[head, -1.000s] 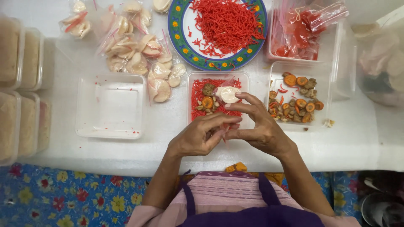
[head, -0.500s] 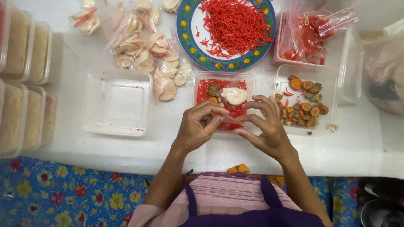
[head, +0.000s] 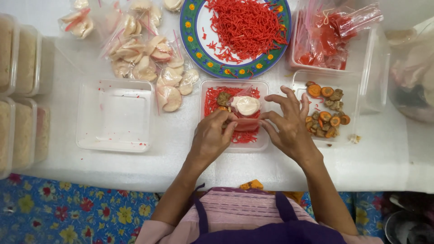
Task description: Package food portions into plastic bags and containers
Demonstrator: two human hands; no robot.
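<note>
While pressing into a clear plastic food tray [head: 264, 86] at the white table's [head: 181, 158] near edge, left hand [head: 211, 138] and right hand [head: 289, 126] pinching a small red sauce pouch [head: 246, 124] between fingertips, atop red shredded strands, beside a white bagged cracker [head: 246, 105]. To the left, an empty clear tray [head: 114, 115]; beyond, a patterned plate [head: 192, 27] of red shreds.

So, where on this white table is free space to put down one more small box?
Free patches: the table strip right of the right hand, below the tray of sliced pieces; also the front edge left of the left hand, below the empty clear container. Crowded: around the plate of red shreds and the wrapped crackers.
</note>
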